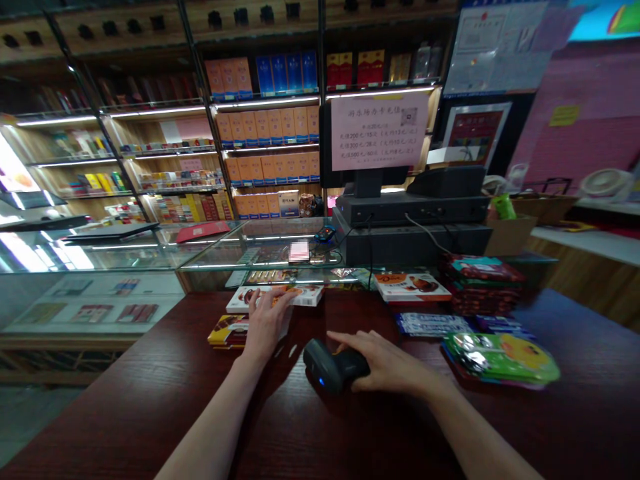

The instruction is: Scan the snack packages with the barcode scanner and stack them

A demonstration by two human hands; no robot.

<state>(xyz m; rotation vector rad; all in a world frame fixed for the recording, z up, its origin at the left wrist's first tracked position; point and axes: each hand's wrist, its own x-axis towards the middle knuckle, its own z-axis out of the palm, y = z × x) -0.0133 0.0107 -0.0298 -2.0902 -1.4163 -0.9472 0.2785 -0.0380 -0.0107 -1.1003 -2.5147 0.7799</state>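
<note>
My left hand (264, 327) reaches forward over a white chocolate box (306, 296) with orange-brown pictures. Its fingers are stretched and apart, their tips on the box's top. Under and beside that wrist, yellow-and-brown chocolate packs (226, 332) lie on the counter, partly covered by the hand. My right hand (383, 360) is closed around the handle of a black barcode scanner (323, 365). A small blue light glows on the scanner's head, which points left, close to the dark wood top.
Right of the hands lie a Dove chocolate box (413, 288), blue-and-white wrapped bars (433, 325), green snack packs (503, 359) and stacked dark red packs (483, 283). Behind stand a glass display case (260, 233) and a monitor with a paper sign (377, 130). Shelves (270, 127) hold boxed goods.
</note>
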